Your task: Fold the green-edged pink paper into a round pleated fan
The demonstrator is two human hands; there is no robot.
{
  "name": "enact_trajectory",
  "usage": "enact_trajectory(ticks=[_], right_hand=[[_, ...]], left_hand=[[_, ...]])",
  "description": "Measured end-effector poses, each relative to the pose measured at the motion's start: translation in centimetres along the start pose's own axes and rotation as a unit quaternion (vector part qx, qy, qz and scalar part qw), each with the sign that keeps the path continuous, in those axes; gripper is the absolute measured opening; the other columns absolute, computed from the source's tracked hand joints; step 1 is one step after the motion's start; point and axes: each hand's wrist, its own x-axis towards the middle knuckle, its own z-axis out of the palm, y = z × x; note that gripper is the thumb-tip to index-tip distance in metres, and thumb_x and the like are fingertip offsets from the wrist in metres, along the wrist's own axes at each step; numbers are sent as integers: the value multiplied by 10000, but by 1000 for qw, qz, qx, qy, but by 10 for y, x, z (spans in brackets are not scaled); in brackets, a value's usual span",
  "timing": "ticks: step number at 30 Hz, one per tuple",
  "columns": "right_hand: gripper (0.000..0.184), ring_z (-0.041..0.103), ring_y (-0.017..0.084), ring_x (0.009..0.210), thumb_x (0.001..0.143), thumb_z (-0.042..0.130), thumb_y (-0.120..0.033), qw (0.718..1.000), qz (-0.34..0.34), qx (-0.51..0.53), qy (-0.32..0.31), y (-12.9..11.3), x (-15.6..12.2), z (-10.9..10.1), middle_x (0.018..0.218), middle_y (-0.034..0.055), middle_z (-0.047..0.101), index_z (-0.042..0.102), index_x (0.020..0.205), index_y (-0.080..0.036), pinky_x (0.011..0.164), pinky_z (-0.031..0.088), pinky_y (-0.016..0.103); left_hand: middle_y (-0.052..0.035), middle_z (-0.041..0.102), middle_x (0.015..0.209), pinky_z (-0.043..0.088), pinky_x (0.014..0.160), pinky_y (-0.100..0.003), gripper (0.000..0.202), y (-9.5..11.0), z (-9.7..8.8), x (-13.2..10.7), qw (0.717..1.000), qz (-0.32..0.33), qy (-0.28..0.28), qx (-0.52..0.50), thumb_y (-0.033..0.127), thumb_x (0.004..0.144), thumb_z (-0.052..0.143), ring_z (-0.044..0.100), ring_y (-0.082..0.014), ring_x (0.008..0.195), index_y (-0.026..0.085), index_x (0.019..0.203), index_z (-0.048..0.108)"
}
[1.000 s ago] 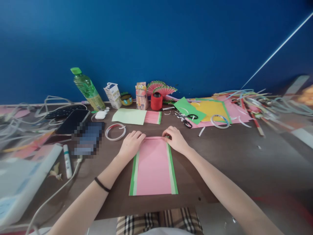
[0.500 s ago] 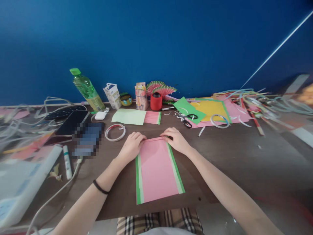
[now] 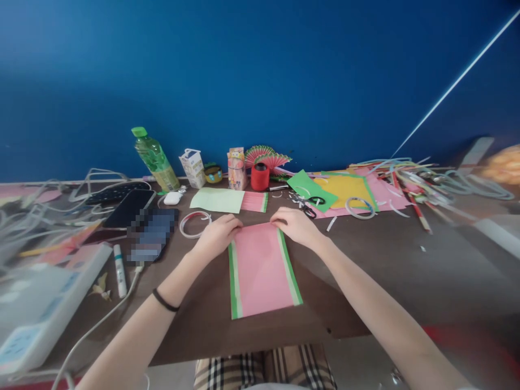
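Observation:
A pink sheet of paper [image 3: 262, 271] with green and pale green strips along both long sides lies on the dark table before me. My left hand [image 3: 221, 232] is closed on its far left corner, thumb and fingers pinched together. At the far right corner, my right hand [image 3: 298, 226] pinches the same edge in a like way. Both hands partly cover the corners. Close beyond the left hand lies a ring of clear tape [image 3: 181, 230]. Past the far edge are a pale green sheet [image 3: 215, 200] and a pink pleated strip [image 3: 254, 202].
Black-handled scissors [image 3: 309, 211], green paper [image 3: 311, 187] and yellow paper [image 3: 351, 189] lie at the back right, near another tape ring [image 3: 372, 211]. A tilted green bottle [image 3: 156, 162], phone [image 3: 156, 235], marker [image 3: 121, 273] and white cable [image 3: 101, 322] occupy the left. Paper fans [image 3: 270, 157] stand behind.
The sheet's near edge has drawn away from the table's front edge, and less of its length shows. The narrow fold visible along its far edge no longer stands out. Both hands still pinch the corners.

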Motion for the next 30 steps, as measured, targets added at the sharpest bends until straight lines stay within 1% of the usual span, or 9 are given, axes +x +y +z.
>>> enact_trajectory(ticks=[3,6,9,11,13,16,21,26,30], right_hand=[[163,600,146,790,842,498,-131,995,-30,-55,80,-12,10,-18,857,45,650,659,835,-157,707,432,244],[236,603,145,841,903,404,-193,960,-71,-115,243,-26,12,-35,933,68,640,638,913,-167,712,446,245],[197,603,132,845,891,430,-171,914,-163,-147,342,-33,0,-45,939,50,643,621,929,-197,721,460,236],[159,596,138,860,859,484,-137,892,-217,-164,360,-31,-15,-43,919,48,647,616,924,-199,742,458,243],[145,584,137,832,834,518,-111,891,-256,-179,331,-23,-34,-33,855,38,653,618,902,-191,737,444,247],[130,548,153,806,835,511,-101,919,-271,-192,212,-8,-58,-9,811,38,659,624,850,-163,704,401,280],[177,503,152,763,871,461,-146,964,-228,-133,4,7,-71,19,782,54,628,631,822,-149,684,357,284],[155,507,158,780,867,492,-193,978,-191,-65,-52,5,-65,21,829,57,626,645,874,-170,710,357,290],[132,534,154,793,849,534,-220,990,-122,37,-64,5,-60,23,825,46,642,658,827,-181,780,382,299]], left_hand=[[-28,620,841,438,643,-226,203,5,-26,12,998,-27,42,29,228,878,417,591,-136,741,177,838,610],[-52,638,920,447,688,-231,225,16,-50,15,978,-28,196,71,238,898,392,602,-144,812,164,889,604],[-51,652,961,445,755,-230,172,27,-61,2,936,39,328,125,180,879,432,601,-137,873,174,943,591],[-49,660,974,440,766,-240,167,32,-58,-14,918,115,344,159,126,837,491,599,-144,897,180,967,581],[-45,671,922,433,773,-271,183,35,-45,-32,918,162,311,185,105,818,512,598,-160,906,183,967,584],[-39,667,844,431,724,-271,172,37,-15,-54,940,195,211,185,73,830,468,597,-146,804,163,898,598],[-15,615,725,410,645,-267,168,35,23,-67,974,137,88,157,122,855,448,543,-137,674,168,765,582],[-26,584,709,392,647,-279,187,34,26,-65,983,101,45,143,169,864,444,514,-150,681,170,720,563],[-35,600,741,414,692,-281,191,30,19,-56,999,32,-18,17,234,859,468,514,-161,729,166,714,572]])
